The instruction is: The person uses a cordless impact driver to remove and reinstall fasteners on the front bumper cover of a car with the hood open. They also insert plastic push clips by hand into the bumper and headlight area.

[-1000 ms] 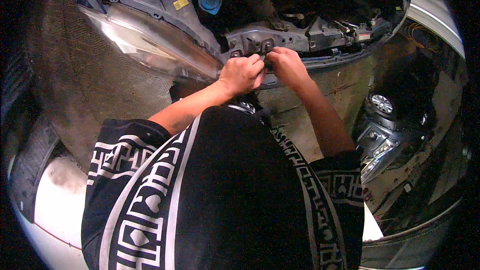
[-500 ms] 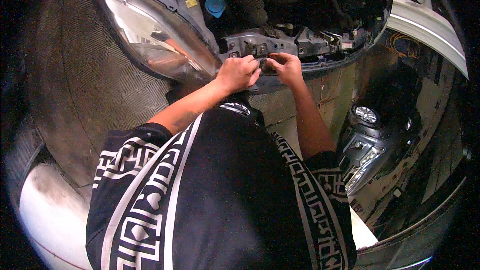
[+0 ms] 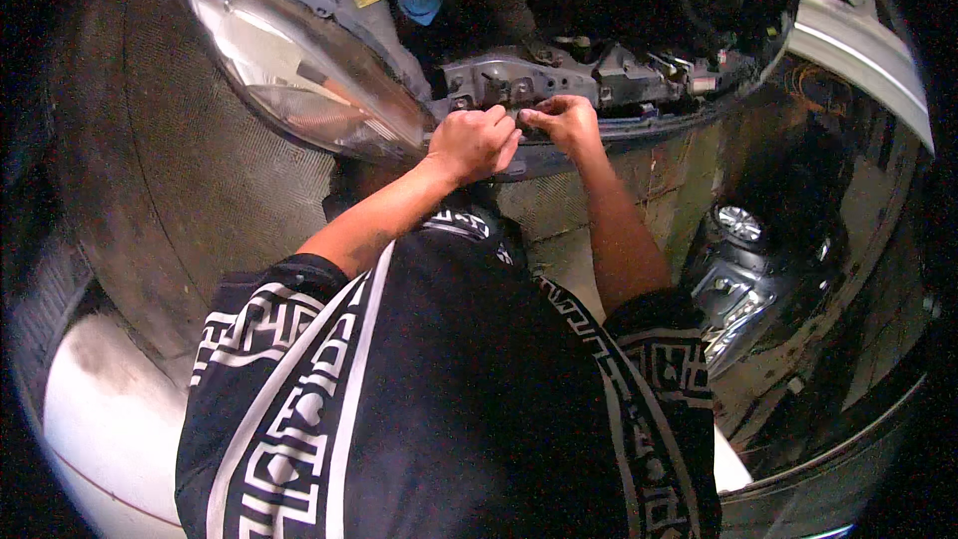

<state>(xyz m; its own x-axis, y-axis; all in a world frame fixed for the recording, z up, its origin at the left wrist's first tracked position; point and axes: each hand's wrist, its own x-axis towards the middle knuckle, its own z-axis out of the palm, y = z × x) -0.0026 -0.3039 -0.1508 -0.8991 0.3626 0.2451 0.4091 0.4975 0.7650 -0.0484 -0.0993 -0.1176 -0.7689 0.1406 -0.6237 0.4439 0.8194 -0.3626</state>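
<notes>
Both my hands work at the front edge of a car's open engine bay, by the grey metal front crossmember [image 3: 574, 88]. My left hand [image 3: 473, 144] is closed in a fist, its fingers curled toward the metal; what lies inside it is hidden. Close beside it, my right hand [image 3: 569, 124] has thumb and forefinger pinched together at a small dark spot I cannot make out. A latch-like dark bracket [image 3: 496, 88] sits on the crossmember just beyond my fingers. The clear headlight [image 3: 269, 60] stands to the left of my hands.
A blue cap [image 3: 420, 1] shows inside the engine bay, beyond the headlight. At the right is a white curved body panel [image 3: 856, 50], with a dark car [image 3: 743, 279] farther off. A white car panel [image 3: 110, 419] is at lower left.
My right thumb and fingers have come slightly left, nearer my left hand, and closer together. My left hand stays almost in place. The whole view has shifted a little.
</notes>
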